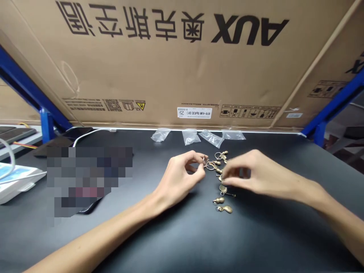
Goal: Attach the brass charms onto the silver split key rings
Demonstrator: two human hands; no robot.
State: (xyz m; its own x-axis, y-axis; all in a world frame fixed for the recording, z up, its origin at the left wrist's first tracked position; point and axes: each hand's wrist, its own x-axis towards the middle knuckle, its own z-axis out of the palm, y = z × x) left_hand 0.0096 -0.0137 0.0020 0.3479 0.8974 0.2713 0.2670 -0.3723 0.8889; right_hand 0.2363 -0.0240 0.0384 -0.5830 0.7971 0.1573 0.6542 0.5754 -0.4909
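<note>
My left hand (pixel 184 167) pinches the edge of a metal key ring (pixel 211 166) between thumb and fingers; small brass pendants hang or lie beside it. Opposite it, my right hand (pixel 247 172) has thumb and fingertips closed at a small brass pendant (pixel 220 177), partly hidden by the fingers. Just above lies another key ring (pixel 218 156) with brass pieces. Below the right fingertips are a flat brass charm (pixel 223 188) with a thin pin, a gourd-shaped brass pendant (pixel 219 200) and a longer rounded brass pendant (pixel 226 209), all on the black table.
Several clear plastic bags (pixel 191 137) lie along the back edge, before a large cardboard box (pixel 170 72). Blue metal posts (pixel 47 123) flank the table. At left are a blurred-out device, a white cable (pixel 88 133) and a white box (pixel 21 182).
</note>
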